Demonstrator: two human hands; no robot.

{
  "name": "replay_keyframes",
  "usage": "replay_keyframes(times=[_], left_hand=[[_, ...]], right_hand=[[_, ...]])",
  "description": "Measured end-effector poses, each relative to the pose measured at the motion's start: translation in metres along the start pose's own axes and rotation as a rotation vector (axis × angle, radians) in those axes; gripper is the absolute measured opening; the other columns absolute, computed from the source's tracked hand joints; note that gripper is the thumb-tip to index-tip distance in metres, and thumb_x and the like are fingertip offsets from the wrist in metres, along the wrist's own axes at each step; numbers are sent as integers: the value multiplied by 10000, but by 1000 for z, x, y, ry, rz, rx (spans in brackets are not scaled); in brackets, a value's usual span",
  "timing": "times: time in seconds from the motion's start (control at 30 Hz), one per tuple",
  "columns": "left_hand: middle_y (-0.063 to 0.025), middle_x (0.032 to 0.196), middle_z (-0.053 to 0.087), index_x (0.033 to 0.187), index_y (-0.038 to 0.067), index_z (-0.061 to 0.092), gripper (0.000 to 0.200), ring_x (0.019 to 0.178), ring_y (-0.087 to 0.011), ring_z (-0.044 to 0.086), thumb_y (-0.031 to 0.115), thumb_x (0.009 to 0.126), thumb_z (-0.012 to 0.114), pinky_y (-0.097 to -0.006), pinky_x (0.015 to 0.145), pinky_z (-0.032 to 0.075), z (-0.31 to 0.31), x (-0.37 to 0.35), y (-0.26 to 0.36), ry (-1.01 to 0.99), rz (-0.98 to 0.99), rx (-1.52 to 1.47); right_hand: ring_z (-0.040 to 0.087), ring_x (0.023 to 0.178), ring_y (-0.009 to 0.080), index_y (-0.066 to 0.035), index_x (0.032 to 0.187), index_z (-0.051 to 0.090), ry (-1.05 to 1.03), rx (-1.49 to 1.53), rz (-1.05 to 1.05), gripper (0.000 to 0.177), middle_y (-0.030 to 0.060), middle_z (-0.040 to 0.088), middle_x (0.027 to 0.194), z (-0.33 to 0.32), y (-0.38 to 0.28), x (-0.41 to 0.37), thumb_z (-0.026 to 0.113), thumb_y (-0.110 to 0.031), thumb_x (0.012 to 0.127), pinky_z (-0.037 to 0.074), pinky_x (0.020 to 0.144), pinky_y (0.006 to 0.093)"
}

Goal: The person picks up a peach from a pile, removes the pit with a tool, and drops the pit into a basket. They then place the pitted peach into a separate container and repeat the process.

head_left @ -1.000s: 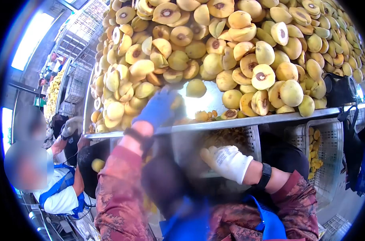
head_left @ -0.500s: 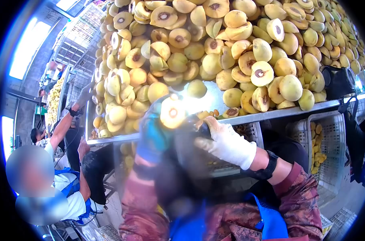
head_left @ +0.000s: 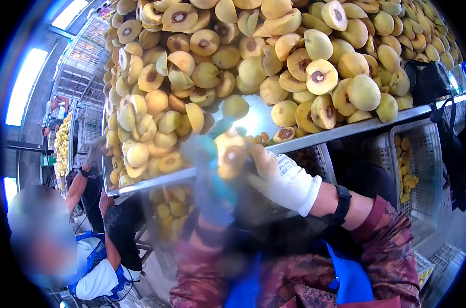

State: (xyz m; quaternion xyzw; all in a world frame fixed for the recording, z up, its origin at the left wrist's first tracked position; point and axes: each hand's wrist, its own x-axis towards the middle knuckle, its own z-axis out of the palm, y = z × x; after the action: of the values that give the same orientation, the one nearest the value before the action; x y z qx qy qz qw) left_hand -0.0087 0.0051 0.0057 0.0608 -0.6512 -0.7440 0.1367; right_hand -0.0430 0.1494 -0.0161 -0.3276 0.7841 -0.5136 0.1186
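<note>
Blue-green-gloved left hand point(head_left: 212, 172) and white-gloved right hand point(head_left: 290, 180): two hands, one person, both at the near rim point(head_left: 156, 184) of one metal-edged table. I count one black wristband point(head_left: 341, 204) on the right wrist, one black mug-like vessel point(head_left: 427, 82) at the table's right end and, toward the right, two slotted crates: an inner crate point(head_left: 326, 164), partly hidden below the table, and an outer crate point(head_left: 421, 205) with yellow fruit pieces inside. One co-worker point(head_left: 97, 280) is at the left, one pale-gloved hand point(head_left: 95, 153) near the table's left edge. Heaped peach halves point(head_left: 207, 42) run to dozens, piled too deep for an exact tally. One rounded peach piece point(head_left: 235, 107) sits on a bare patch of tabletop, just beyond the left fingers.

Position of the peach half in hand point(head_left: 232, 161): over the near rim, between the two hands, blurred, its brownish centre showing. The left fingers are closed about its left side, gripping it. The right fingers are bent in toward its right side; whether they touch it, or hold anything, I cannot tell.
</note>
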Motion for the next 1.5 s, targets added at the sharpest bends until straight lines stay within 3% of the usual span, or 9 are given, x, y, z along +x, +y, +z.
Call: replay_keyframes(times=[0.1, 0.4, 0.67, 0.73, 0.9, 1.1, 1.2, 1.4, 1.5], left_hand=[[-134, 1114, 605, 1237, -27, 517, 570, 1009, -235, 589, 462, 1014, 328, -371, 929, 475, 6, -1, -2, 15, 36, 53], [-164, 1106, 594, 1249, -36, 494, 574, 967, -254, 594, 459, 1008, 330, -412, 898, 492, 4, 0, -11, -29, 16, -194], [-172, 1079, 617, 1254, -49, 489, 560, 915, -257, 620, 439, 999, 387, -386, 853, 516, 7, -5, -9, 22, 83, 1], [-175, 1070, 623, 1247, -52, 493, 541, 908, -258, 626, 418, 993, 407, -383, 840, 521, -6, 0, -13, -38, 228, 366], [-158, 1074, 608, 1129, -83, 554, 402, 913, -214, 600, 226, 874, 591, -307, 835, 484, -5, 2, -5, -64, -58, -35], [-140, 970, 651, 1114, -65, 589, 401, 769, -151, 591, 224, 835, 586, -252, 675, 471, 4, 4, 16, -146, -278, 14], [-193, 1041, 651, 1098, -89, 591, 484, 922, -256, 651, 344, 884, 589, -364, 844, 524, 0, 8, 20, -299, -258, 192], [-137, 996, 669, 1116, -48, 606, 406, 712, -122, 609, 172, 778, 651, -207, 612, 474, -4, 8, 17, -324, -332, -8], [-176, 1037, 661, 1124, -62, 588, 493, 843, -199, 661, 297, 797, 671, -292, 718, 545, 0, 1, 13, -316, -299, -124]], right_hand=[[595, 767, 435, 26, 1042, 457, 3, 43, 20, 336, 253, 596, 782, 2, -2, -2, 615, -192, 841, 462, 663, 493], [611, 739, 426, 49, 1120, 410, -47, 120, 4, 362, 254, 599, 752, 14, 5, -7, 579, -161, 877, 464, 627, 484], [627, 753, 361, 8, 1067, 459, -254, 112, 64, 280, 204, 585, 821, 20, 11, -2, 598, -79, 840, 482, 586, 426], [628, 775, 385, 26, 1101, 453, -297, 193, 88, 338, 235, 596, 833, 17, 8, -3, 605, -133, 845, 495, 625, 433], [624, 845, 452, 55, 1154, 430, -318, 450, 319, 476, 302, 619, 867, 3, -8, -10, 624, -248, 843, 506, 713, 465], [619, 816, 467, 49, 1156, 428, -236, 348, 130, 460, 294, 621, 827, 18, 6, -25, 618, -236, 849, 507, 683, 472], [651, 737, 308, 2, 1197, 471, -298, 266, 164, 403, 197, 594, 907, 22, 10, -28, 616, -131, 845, 520, 630, 368], [530, 454, 137, 1, 1046, 488, -570, 1019, 535, 301, 65, 557, 610, -11, -16, -22, 606, -203, 858, 430, 435, 289], [472, 435, 90, -60, 864, 524, -679, 1206, 500, 155, 3, 491, 557, -14, -12, -24, 613, -188, 864, 382, 414, 237]])
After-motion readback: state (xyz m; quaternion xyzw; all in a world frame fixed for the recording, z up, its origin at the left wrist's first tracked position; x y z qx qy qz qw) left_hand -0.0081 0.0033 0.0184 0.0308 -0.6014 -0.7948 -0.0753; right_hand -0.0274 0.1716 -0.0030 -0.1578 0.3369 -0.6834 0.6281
